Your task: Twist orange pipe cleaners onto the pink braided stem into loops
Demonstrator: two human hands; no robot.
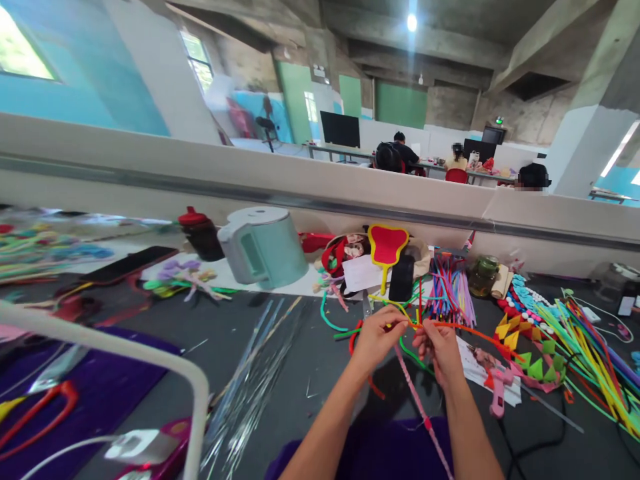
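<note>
Both of my hands are close together above the dark table. My left hand (381, 333) is closed in a pinch at the end of a thin yellow-and-orange length. My right hand (440, 343) pinches an orange pipe cleaner (473, 330), whose long end stretches out to the right. Green and red pipe cleaners lie around and under my hands, partly covered by them. Below them runs a pink braided cord (413, 387) down toward my lap. A pink glue gun (499, 387) rests to the right of my right hand.
Behind my hands are a yellow-edged red paddle shape (388, 247), a black phone (401, 279) and a pale green kettle (273, 247). Bundled pipe cleaners (595, 360) lie right, silvery strips (260, 380) left. A white tubular frame (150, 357) crosses the left foreground. People sit beyond the partition.
</note>
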